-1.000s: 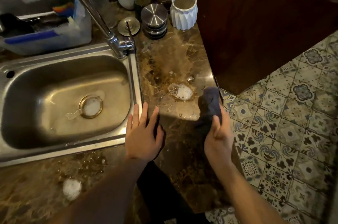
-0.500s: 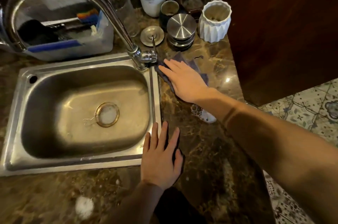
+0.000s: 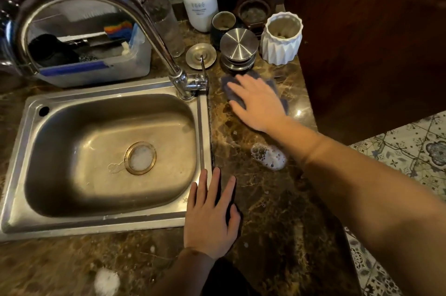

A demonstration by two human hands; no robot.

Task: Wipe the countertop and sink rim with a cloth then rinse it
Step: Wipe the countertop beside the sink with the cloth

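right hand (image 3: 259, 102) presses flat on the dark grey cloth (image 3: 229, 89); left hand (image 3: 212, 213) rests flat, apart. a wide sweep may topple the stacked steel lids (image 3: 238, 50).

Both hands are bare: the left hand (image 3: 210, 218) and the right hand (image 3: 259, 102) wear no gloves, rings or watch that can be seen. Both forearms are bare as well, with no sleeve reaching the wrist on either side. Just below the left forearm, at the lower edge of the view, a patch of dark clothing (image 3: 224, 278) shows, too dim to identify.
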